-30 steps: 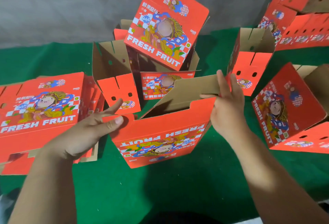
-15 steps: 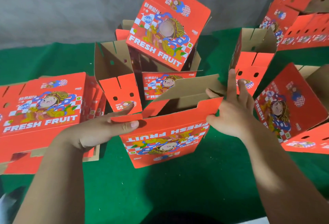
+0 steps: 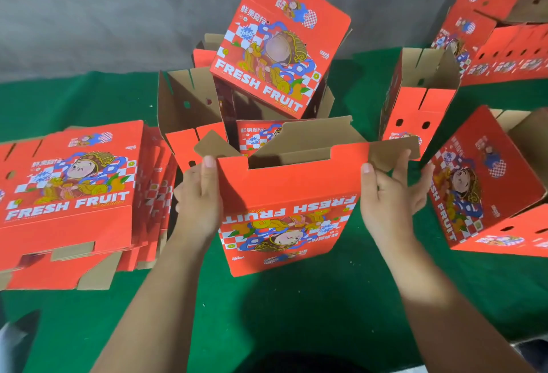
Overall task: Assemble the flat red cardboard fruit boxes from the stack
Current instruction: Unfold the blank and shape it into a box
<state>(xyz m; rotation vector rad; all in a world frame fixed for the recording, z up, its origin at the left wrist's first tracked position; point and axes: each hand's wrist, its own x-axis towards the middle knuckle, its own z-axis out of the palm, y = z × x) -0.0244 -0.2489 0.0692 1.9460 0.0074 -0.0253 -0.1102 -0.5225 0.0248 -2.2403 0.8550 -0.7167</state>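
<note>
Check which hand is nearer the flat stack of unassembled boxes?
Left. The left hand holds the open box's left edge, right beside the flat stack; the right hand holds the far edge.

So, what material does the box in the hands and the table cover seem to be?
Box: likely corrugated cardboard, printed red outside, with plain brown showing on the inner flaps. Table cover: seemingly green cloth or felt, matte and without shine; the weave is not visible.
</note>
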